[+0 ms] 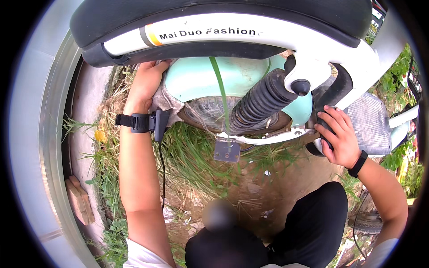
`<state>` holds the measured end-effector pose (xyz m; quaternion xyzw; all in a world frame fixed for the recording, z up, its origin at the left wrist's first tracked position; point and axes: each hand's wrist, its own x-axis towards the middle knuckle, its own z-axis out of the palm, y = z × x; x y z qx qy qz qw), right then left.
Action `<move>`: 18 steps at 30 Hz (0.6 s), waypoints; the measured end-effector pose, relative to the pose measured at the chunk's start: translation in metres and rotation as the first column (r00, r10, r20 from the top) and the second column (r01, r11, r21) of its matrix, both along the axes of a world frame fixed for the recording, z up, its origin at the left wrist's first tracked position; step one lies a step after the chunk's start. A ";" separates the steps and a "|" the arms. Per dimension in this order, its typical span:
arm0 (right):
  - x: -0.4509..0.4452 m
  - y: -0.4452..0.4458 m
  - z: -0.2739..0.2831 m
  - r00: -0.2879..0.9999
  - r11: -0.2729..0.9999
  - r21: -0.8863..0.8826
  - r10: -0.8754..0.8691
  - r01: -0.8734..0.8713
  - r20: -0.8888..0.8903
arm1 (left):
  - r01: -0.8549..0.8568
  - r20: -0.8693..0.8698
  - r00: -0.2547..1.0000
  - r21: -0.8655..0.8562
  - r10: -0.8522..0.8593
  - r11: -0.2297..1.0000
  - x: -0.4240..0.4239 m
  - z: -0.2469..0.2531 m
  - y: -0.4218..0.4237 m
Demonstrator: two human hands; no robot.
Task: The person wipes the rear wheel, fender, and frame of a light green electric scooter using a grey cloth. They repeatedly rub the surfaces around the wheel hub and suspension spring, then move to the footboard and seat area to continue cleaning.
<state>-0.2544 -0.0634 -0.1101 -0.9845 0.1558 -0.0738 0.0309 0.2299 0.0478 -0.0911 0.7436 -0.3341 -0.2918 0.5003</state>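
Note:
My left hand (pixel 149 80) holds a grey cloth (pixel 166 100) against the end of a mint-green wheel fender (pixel 201 78) on an electric scooter. Its fingertips are hidden behind the cloth and under the seat. Below the fender, the wheel (pixel 207 109) shows in part. A black ribbed shock absorber (pixel 259 100) slants across it, down to a small metal plate (pixel 227 152). My right hand (pixel 340 137) rests on a black rounded part (pixel 323 129) beside the footboard (pixel 367 124), fingers slightly spread.
Overhead spans the white frame tube (pixel 278 30), bearing writing, beneath the black seat (pixel 218 8). A metal-framed panel (pixel 50 100) and bricks (pixel 79 201) stand at left. Tall grass (pixel 191 150) grows under the wheel. A cable (pixel 163 177) hangs from my left wrist; a loose tyre (pixel 367 226) lies lower right.

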 end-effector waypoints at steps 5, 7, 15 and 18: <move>0.000 0.001 0.002 1.000 1.000 0.001 0.004 -0.004 0.006 | 0.223 0.520 0.839 -0.059 -0.161 0.973 -0.028 0.022 -0.020; 0.000 0.002 0.003 1.000 1.000 -0.004 -0.001 0.001 0.006 | 0.241 0.641 0.745 -0.002 -0.184 0.970 -0.033 0.022 -0.022; 0.000 0.004 0.006 1.000 1.000 -0.010 -0.019 0.019 -0.017 | 0.380 0.604 0.777 -0.225 -0.177 0.897 -0.091 0.023 0.016; 0.003 0.002 0.003 1.000 1.000 -0.005 0.010 -0.010 -0.020 | 0.381 0.820 0.573 -0.261 -0.004 0.887 -0.107 -0.001 0.039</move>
